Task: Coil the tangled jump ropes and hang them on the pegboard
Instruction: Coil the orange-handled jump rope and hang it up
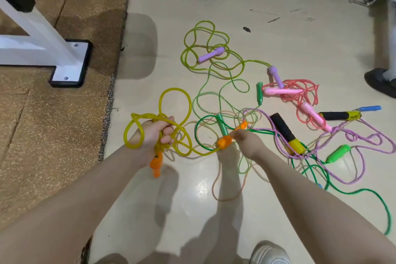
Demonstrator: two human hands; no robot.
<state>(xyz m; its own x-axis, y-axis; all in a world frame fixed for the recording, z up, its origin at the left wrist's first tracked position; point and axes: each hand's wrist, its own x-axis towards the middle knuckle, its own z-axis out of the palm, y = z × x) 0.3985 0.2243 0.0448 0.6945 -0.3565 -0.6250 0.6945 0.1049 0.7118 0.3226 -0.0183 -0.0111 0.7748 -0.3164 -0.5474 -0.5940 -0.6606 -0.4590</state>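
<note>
Early days: our left hand (153, 133) grips the half-coiled yellow rope (171, 100), right fingers (235, 134) pinch its orange handle (225, 142) (probably). Other ropes (300, 96) tangled on floor (278, 28); no pegboard visible.

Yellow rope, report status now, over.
Left hand grips yellow rope loops. Right hand pinches its orange handle. Other handle hangs below left hand. Green rope lies tangled under the pinched handle.

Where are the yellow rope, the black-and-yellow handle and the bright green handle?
yellow rope (188, 103): head view, top loop.
black-and-yellow handle (284, 129): head view, black foam part.
bright green handle (338, 153): head view, its middle.
</note>
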